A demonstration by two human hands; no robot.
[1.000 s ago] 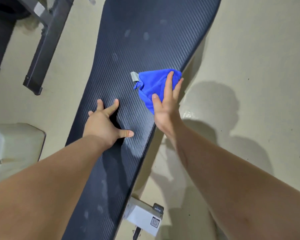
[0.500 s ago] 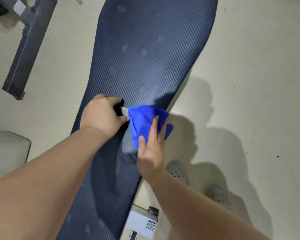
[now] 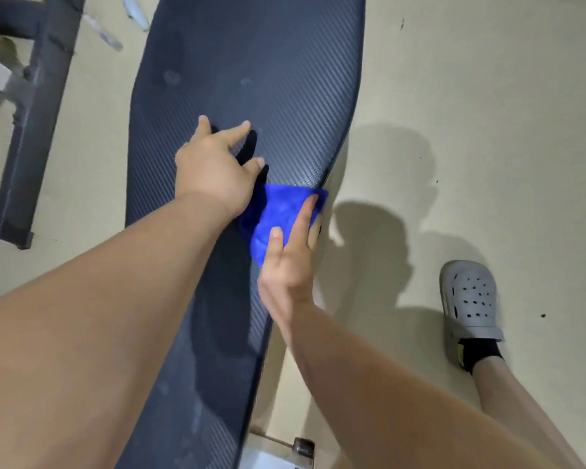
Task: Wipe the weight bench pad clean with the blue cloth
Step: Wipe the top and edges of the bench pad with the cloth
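- The long dark weight bench pad [image 3: 251,62], covered in woven-textured vinyl, runs from the lower left to the top of the view.
- The bunched bright blue cloth [image 3: 278,211] lies at the pad's right edge.
- The right hand [image 3: 288,265] presses on the cloth with straight fingers.
- The left hand [image 3: 214,167] sits just beside the cloth, fingers spread, tips on the pad, holding nothing.
- A grey perforated clog [image 3: 471,296] stands on the beige floor [image 3: 487,96].

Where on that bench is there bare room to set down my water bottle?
The far stretch of the bench pad, beyond the left hand, is bare. Crowded: the middle near the right edge, where the right hand presses the blue cloth beside the left hand.
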